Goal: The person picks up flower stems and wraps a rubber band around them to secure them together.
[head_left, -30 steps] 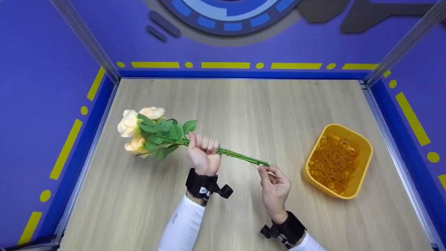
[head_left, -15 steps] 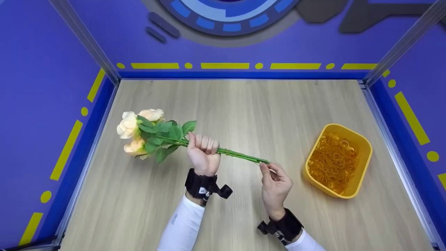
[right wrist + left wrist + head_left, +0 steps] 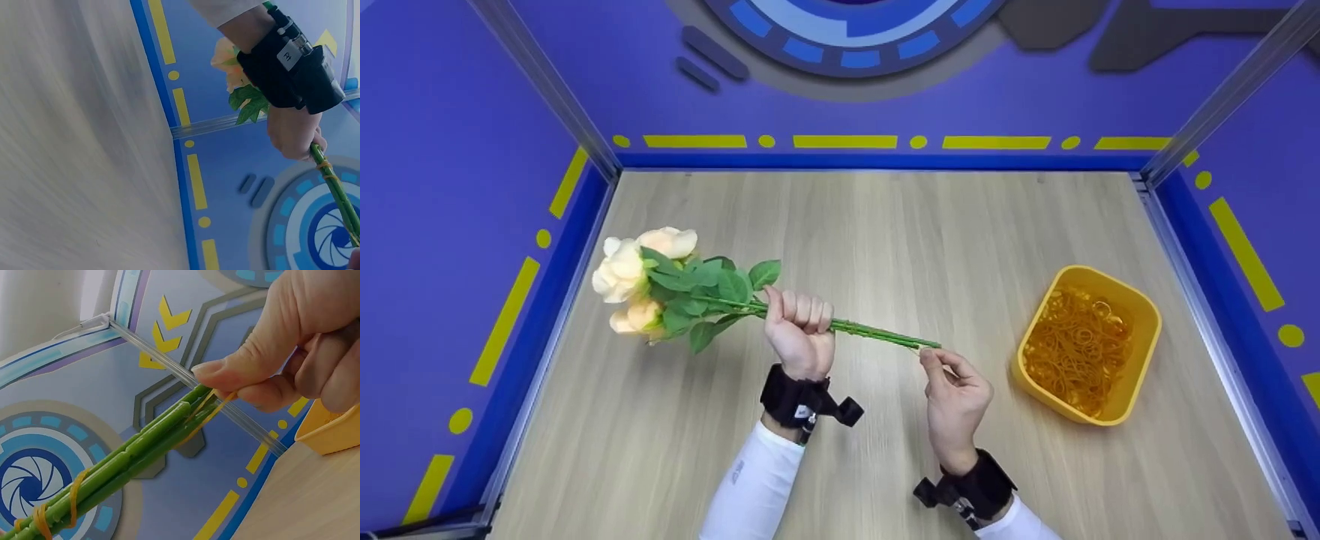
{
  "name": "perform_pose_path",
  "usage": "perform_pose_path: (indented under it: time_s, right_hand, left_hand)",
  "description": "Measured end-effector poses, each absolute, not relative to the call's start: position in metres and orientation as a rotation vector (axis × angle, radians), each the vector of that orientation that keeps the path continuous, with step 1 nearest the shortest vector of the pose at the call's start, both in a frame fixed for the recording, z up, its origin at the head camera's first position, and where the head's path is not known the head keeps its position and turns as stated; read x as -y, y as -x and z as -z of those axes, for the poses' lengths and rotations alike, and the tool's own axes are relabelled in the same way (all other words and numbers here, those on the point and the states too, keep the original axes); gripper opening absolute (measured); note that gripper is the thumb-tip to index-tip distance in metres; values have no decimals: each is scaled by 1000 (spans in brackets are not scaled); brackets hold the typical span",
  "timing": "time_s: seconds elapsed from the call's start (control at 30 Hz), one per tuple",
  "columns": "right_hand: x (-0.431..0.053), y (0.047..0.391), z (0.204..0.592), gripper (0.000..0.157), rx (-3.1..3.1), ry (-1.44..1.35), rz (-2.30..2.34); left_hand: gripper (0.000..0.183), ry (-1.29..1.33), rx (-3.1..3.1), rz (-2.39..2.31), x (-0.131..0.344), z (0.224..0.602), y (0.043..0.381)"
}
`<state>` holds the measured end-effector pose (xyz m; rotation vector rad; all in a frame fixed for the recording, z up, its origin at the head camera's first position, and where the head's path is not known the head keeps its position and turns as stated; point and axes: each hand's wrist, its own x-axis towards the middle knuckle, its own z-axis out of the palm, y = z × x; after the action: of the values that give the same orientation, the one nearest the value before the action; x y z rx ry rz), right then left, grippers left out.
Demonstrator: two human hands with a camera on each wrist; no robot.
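Observation:
My left hand [image 3: 801, 334] grips a bundle of green stems [image 3: 877, 335], fingers curled round them just below the leaves. Pale peach roses [image 3: 622, 270] spread out to the left of that hand, above the table. At the cut ends of the stems, my right hand [image 3: 958, 401] pinches a thin yellow rubber band [image 3: 211, 416] between thumb and forefinger. In the left wrist view this band is stretched from the fingertips along the stem ends. Another rubber band [image 3: 74, 495] is wound round the stems nearer the left hand.
To the right on the wooden table [image 3: 885, 232] stands a yellow tub [image 3: 1144, 330] with many rubber bands [image 3: 1080, 352] inside. Blue panels [image 3: 847, 112] with metal corner posts enclose the table at the back and sides.
The rose heads have shifted slightly left. My right hand has moved a little up and closer against the stem ends, still pinching the rubber band. My left hand has hardly moved.

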<state>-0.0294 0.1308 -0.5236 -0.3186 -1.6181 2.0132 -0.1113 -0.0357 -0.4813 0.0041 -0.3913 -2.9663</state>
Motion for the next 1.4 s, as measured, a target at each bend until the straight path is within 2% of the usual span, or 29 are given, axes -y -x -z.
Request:
perform_pose_path:
  time_s: [0.27,0.77,1.03,1.4]
  right_hand:
    - [-131,37,526,4,1655,216,-1789]
    - [-141,49,531,15,1811,63,-1527]
    - [-143,52,531,22,1906,-85,-1214]
    - [-144,53,530,14,2022,-251,-832]
  left_hand:
    - [54,66,416,2952,32,483,110]
    - [54,244,563,2883,22,490,104]
    - [54,197,621,2874,15,493,103]
    - [54,160,624,2897,11,494,102]
